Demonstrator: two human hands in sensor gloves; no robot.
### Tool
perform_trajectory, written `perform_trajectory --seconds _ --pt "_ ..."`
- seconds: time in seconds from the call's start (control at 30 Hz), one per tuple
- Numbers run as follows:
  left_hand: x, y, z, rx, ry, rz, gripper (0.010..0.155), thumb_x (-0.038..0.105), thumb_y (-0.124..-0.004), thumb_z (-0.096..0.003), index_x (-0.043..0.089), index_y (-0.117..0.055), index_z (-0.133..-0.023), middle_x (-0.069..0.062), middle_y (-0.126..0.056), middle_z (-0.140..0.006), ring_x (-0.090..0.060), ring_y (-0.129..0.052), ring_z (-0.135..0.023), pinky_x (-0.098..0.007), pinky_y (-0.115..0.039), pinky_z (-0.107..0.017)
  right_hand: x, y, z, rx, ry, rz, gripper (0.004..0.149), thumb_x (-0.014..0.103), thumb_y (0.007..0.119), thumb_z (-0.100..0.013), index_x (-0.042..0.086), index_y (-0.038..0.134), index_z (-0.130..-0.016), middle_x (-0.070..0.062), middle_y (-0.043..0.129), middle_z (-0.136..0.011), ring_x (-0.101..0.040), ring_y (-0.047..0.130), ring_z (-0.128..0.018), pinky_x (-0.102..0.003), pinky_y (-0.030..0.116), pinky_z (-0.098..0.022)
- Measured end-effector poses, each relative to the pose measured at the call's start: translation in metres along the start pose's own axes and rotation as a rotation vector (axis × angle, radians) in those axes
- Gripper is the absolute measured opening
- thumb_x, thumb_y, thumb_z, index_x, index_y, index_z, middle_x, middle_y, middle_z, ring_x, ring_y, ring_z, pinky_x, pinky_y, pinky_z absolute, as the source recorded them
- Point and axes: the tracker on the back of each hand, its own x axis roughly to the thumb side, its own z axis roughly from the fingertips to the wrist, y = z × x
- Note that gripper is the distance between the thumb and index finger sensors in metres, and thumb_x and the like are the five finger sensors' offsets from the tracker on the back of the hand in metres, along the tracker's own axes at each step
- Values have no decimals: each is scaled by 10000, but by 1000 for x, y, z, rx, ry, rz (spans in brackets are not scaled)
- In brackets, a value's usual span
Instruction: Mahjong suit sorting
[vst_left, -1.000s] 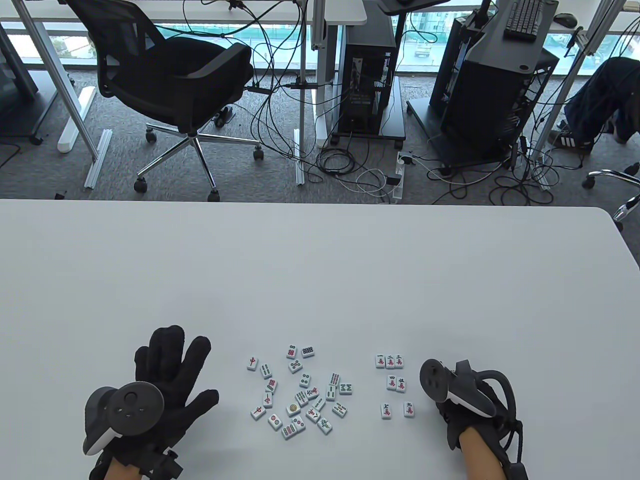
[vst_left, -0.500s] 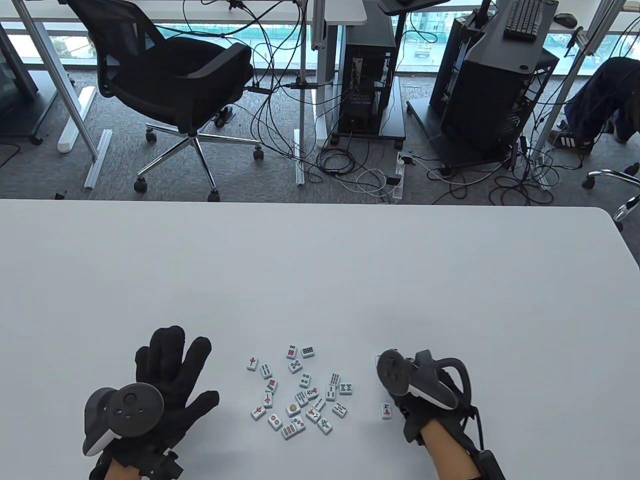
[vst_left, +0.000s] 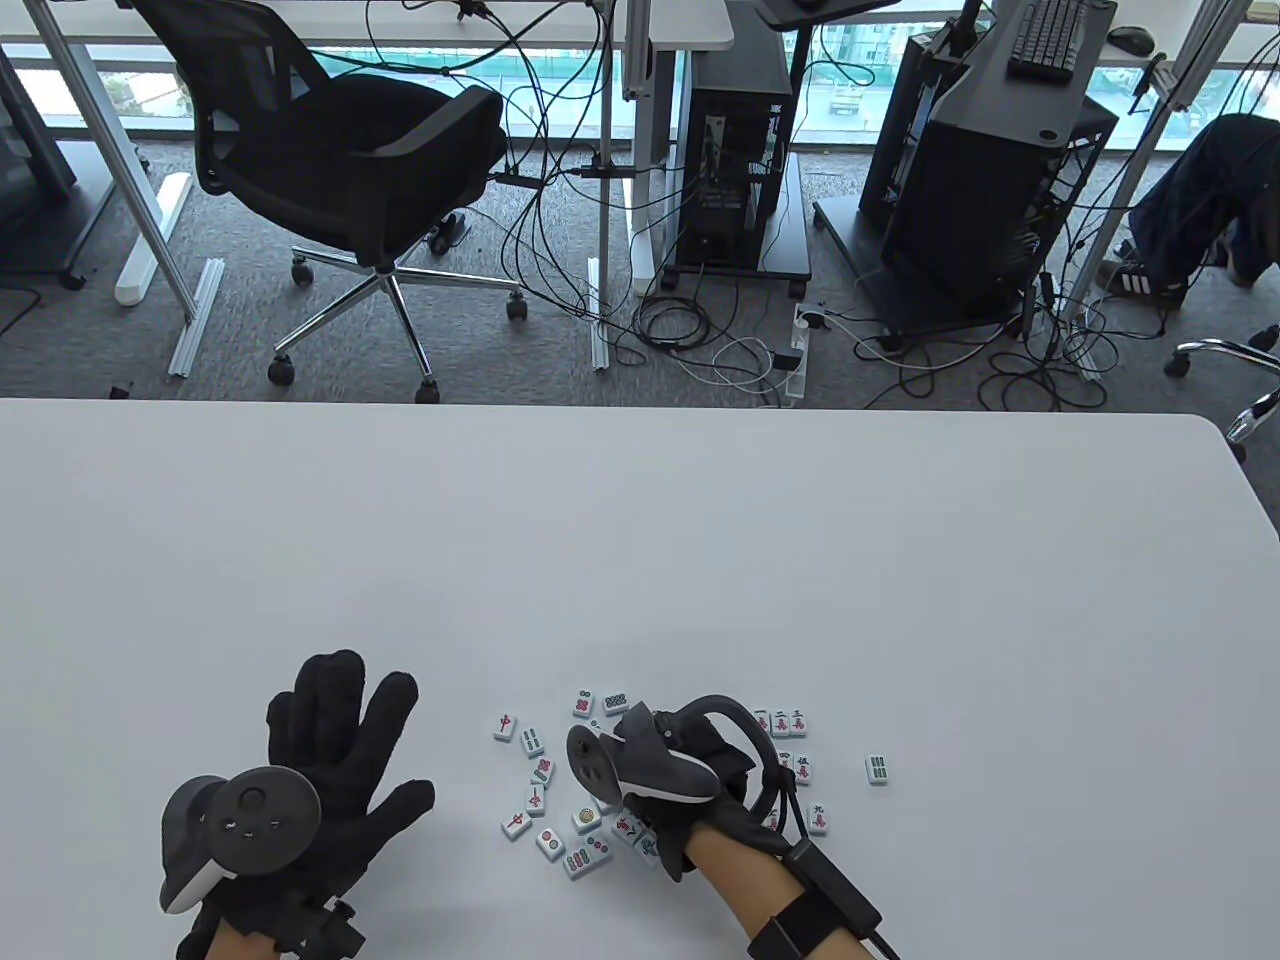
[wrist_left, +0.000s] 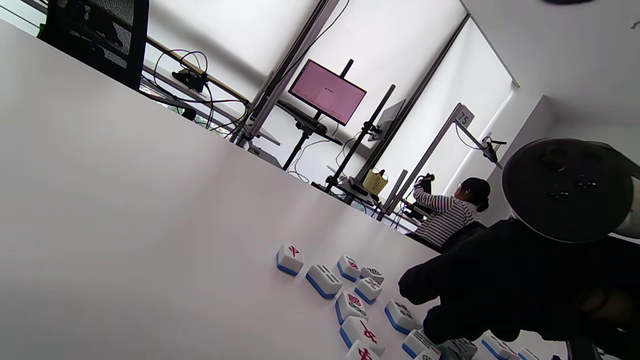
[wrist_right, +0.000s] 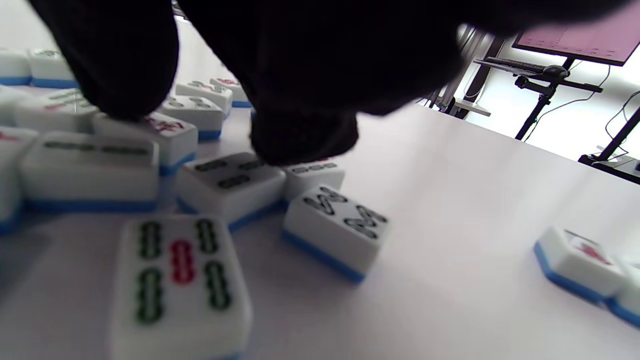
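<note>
Mahjong tiles (vst_left: 560, 835) look small, hard, slick; pinch one by its short sides. Right hand (vst_left: 690, 770) fingertips reach into the tiles, grip unclear; left hand (vst_left: 320, 760) lies flat beside them.

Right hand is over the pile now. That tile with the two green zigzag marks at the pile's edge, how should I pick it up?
Pinch the zigzag tile by its two long side walls, coming straight down with the right hand. It lies flat, face up, and its table-facing sides look clear; only the corner nearest the neighbouring tile is crowded.
</note>
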Motion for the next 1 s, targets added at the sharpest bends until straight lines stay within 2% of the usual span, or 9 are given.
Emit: perform_trajectory --seconds 0.3,0.43,0.53,0.77,0.87,1.0 --pt "0 0 0 -1 0 0 822 759 -552 -448 466 -135 -1093 170 172 -1085 -169 180 -1075 -549 64 -732 -26 6 -11 -3 66 -109 537 432 798 -448 105 831 -873 -79 974 -469 -155 904 -160 -300 813 -119" --pt "0 0 0 -2 1 1 822 758 -552 -450 463 -135 -1094 168 170 -1086 -170 179 -1075 -549 64 -732 -22 4 -10 24 31 -131 553 438 829 -427 98 838 -863 -71 977 -458 -147 902 -150 -293 811 -111" --pt "0 0 0 -5 2 -3 821 759 -552 -449 465 -136 -1093 169 169 -1086 -169 178 -1075 -549 63 -733 -19 6 -13 26 24 -139 493 414 839 -428 100 883 -805 -62 980 -421 -137 892 -121 -287 803 -89" --pt "0 0 0 -4 5 -3 823 759 -553 -448 464 -137 -1094 169 169 -1086 -171 178 -1076 -550 62 -732 -26 8 -25 21 162 -162 461 437 789 -463 73 919 -716 -42 974 -336 -105 857 -48 -260 775 -26" --pt "-1 1 0 -2 5 0 823 758 -554 -448 464 -137 -1094 169 169 -1087 -170 178 -1076 -550 63 -732 -30 5 -22 -1 145 -183 474 436 793 -459 87 907 -759 -51 976 -350 -111 863 -59 -265 779 -35" --pt "0 1 0 -1 6 1 822 758 -554 -449 463 -139 -1095 169 168 -1087 -170 177 -1076 -550 63 -732 -29 0 -15 16 92 -143 508 345 864 -423 149 828 -890 -49 975 -391 -114 869 -88 -266 783 -59"
